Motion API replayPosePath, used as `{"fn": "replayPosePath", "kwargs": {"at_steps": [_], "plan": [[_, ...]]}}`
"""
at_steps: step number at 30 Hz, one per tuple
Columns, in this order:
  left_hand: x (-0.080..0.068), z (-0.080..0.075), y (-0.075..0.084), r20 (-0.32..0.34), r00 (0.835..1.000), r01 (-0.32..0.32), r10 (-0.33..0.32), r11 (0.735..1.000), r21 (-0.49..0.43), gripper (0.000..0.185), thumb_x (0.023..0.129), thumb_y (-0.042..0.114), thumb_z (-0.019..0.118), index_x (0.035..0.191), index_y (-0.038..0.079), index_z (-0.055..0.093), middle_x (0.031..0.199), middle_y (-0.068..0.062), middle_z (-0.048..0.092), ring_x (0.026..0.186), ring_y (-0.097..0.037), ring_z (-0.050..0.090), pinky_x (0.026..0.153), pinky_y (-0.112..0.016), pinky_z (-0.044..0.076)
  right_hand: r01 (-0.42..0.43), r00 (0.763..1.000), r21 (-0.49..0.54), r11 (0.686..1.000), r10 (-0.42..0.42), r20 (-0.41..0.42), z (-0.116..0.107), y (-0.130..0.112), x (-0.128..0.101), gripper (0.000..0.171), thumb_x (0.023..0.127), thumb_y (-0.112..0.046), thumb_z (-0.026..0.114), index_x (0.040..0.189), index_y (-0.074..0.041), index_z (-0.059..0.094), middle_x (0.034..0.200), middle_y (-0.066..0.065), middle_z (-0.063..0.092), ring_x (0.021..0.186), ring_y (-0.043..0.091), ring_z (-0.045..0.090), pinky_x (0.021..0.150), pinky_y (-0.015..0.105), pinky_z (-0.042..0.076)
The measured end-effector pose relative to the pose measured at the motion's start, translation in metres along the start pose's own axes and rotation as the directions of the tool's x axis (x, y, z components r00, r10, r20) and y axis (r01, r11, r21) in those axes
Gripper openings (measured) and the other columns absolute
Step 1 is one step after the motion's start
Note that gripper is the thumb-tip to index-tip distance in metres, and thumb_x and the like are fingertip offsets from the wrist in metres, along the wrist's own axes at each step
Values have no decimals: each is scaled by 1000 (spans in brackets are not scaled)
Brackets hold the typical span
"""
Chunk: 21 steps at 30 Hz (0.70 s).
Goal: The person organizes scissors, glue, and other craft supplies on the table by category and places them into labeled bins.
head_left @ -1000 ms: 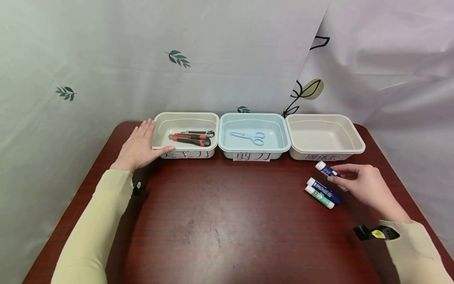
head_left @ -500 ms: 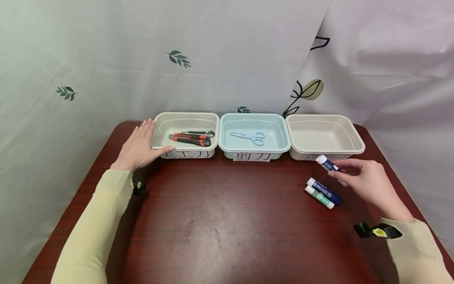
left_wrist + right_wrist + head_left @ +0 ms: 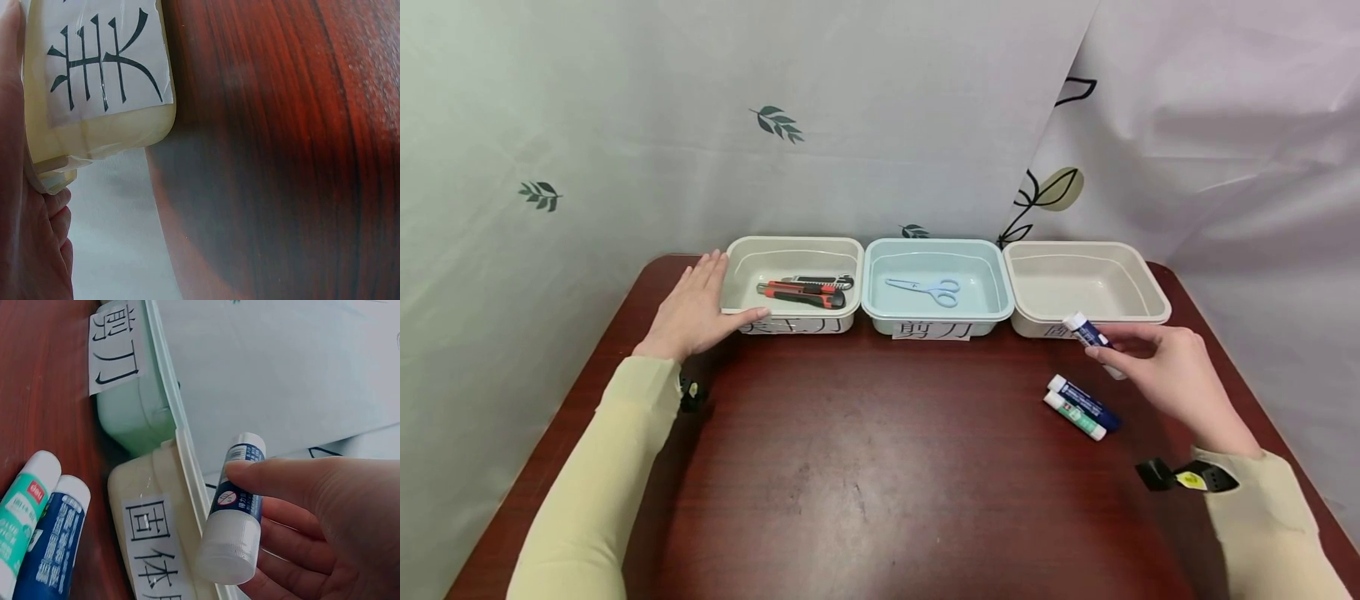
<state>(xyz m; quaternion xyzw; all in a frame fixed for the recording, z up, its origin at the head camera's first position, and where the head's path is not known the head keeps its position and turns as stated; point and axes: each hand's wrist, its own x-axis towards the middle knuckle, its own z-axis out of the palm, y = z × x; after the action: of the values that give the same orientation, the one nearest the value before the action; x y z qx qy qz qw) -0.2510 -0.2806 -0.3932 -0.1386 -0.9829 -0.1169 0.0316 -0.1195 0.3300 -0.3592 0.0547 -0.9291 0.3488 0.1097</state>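
— Three tubs stand in a row at the far edge of the tabletop [image 3: 880, 467]: a cream tub on the left [image 3: 793, 251], a pale blue tub in the middle [image 3: 937, 249], and a cream tub on the right [image 3: 1086, 253]. Each has a paper label on its front.

— And inside them?

— Two utility knives [image 3: 805, 292] lie in the left tub, and one pair of scissors [image 3: 925, 289] in the middle one. No contents show in the right tub.

— How many glue sticks?

— Three. The right hand [image 3: 1172, 375] pinches one glue stick [image 3: 1086, 331] between thumb and curled fingers, its white cap at the near rim of the right tub. The other two, a blue glue stick [image 3: 1086, 402] and a green glue stick [image 3: 1075, 416], lie touching side by side on the tabletop, just beside that hand.

— The left hand?

— The left hand [image 3: 692, 310] lies flat with straight fingers against the outer wall of the left tub, thumb along its front.

— Room to move?

— A wide bare stretch of wood runs between the two sleeves, and the tubs touch one another.

— What differs from a second ago?

— The held stick has risen from beside the two lying sticks up to the tub's rim. The left hand has stayed put.
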Motion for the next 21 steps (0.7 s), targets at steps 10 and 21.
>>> {"fn": "replayPosePath", "kwargs": {"at_steps": [10, 21], "plan": [[1, 0, 0, 1, 1000, -2, 2, 1000, -1, 119, 88, 76, 56, 160, -5, 9, 166, -27, 10, 154, -37, 5, 124, -46, 0, 5, 998, 5, 1000, -4, -68, 2, -10, 13, 32, 83, -19, 88, 112, -8, 79, 87, 8, 77, 66, 0, 69, 54, 12, 49], [0, -1, 1, 3, 1000, 2, -2, 1000, -6, 119, 88, 76, 56, 160, -6, 8, 166, -27, 10, 154, -38, 5, 124, -45, -2, -3, 995, -4, 1000, 2, -103, -7, -21, 36, 34, 84, -25, 87, 111, -7, 79, 89, -2, 76, 69, -8, 66, 56, 11, 51]]}}
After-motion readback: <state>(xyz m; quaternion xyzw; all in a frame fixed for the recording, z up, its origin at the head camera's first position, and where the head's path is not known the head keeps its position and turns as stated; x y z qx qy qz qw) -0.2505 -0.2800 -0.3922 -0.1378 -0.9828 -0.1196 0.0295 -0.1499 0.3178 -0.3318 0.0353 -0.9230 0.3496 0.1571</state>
